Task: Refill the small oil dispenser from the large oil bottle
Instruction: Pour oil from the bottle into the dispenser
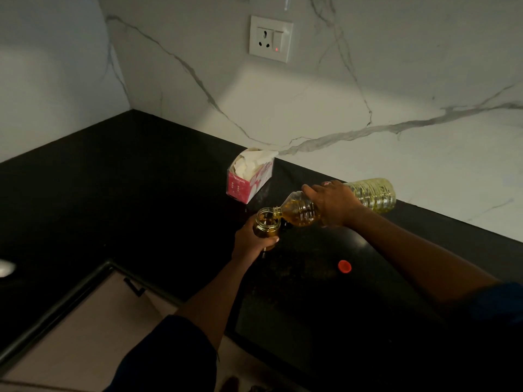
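Observation:
The small glass oil dispenser point(265, 222) stands uncapped on the black counter, amber oil inside. My left hand point(250, 241) wraps around its lower body. The large clear plastic oil bottle point(370, 193) lies almost level, held around its middle by my right hand point(334, 203). Its open neck point(278, 212) rests right at the dispenser's rim, and yellow oil has pooled in the bottle's shoulder. A small dark object point(287, 224) lies just right of the dispenser, under the bottle's neck. The bottle's red cap point(344, 266) sits on the counter to the right.
A pink tissue box point(249, 179) with white tissue sticking out stands behind the dispenser near the marble wall. A wall socket point(270, 38) sits higher up. The black counter point(141, 193) wraps the corner; its front edge point(85, 287) drops to the floor at lower left.

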